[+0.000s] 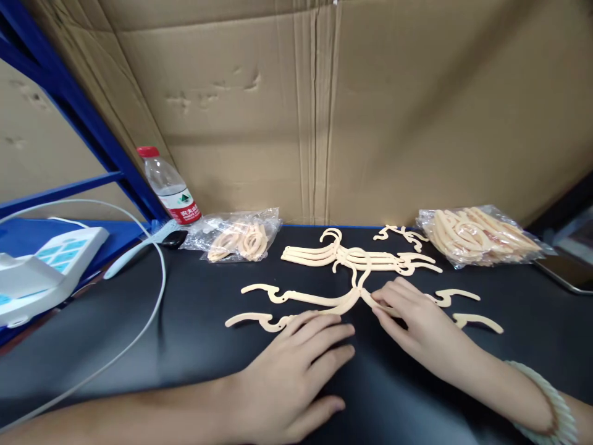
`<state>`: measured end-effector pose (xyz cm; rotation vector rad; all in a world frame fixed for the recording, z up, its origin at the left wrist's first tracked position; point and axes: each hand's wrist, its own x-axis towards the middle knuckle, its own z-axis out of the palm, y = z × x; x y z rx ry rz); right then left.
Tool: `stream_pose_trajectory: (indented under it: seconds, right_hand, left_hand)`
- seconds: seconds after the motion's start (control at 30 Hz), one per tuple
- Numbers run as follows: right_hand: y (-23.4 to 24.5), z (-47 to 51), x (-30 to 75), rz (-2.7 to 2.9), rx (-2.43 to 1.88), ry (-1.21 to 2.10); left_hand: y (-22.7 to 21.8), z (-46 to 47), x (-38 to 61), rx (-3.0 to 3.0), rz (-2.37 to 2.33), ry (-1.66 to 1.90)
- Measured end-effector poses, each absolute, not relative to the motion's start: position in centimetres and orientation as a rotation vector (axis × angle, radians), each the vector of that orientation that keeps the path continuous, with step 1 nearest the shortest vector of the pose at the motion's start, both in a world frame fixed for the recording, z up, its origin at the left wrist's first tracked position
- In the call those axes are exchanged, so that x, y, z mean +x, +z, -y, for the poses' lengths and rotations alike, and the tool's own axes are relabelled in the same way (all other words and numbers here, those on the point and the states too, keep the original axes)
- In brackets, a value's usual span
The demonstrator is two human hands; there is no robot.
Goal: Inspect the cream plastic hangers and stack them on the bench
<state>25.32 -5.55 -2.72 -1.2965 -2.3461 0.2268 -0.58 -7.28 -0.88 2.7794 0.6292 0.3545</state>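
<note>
While a white cable (163,272) loops down the far left, a red-capped bottle (169,185) stands at the back with a clear bag (217,225) of cream curvy bits beside it. Next, left hand (296,364): fingers fanned loosely apart, tips over the near hanger's left arm. Those front hangers (319,301) lie mid-desk, two slim pale-cream ones, smooth, gently bowed, with hooky notches toward the ends and their middles bunched together. A tidy stack (310,256) of similar ones sits just behind. Right hand (417,312) has thumb and fingers pinched on a right-side arm, can't tell which hanger's. Beyond that, small loose pieces (410,235), then a bulging clear packet (486,241) of cream parts at back right.
</note>
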Motion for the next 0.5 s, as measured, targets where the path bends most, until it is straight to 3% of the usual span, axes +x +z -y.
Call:
stream_pose_trajectory:
  seconds: [0.23,0.5]
  right_hand:
    - [-3.3,5.4,25.8,2.397,-1.361,0.183]
    - [-3.6,4.2,27.2,2.387,-1.435,0.07]
  left_hand:
    - [-1.7,7.2,-0.8,2.727,-0.854,0.109]
    - [-1.7,5.2,-1.2,2.637,-0.835,0.174]
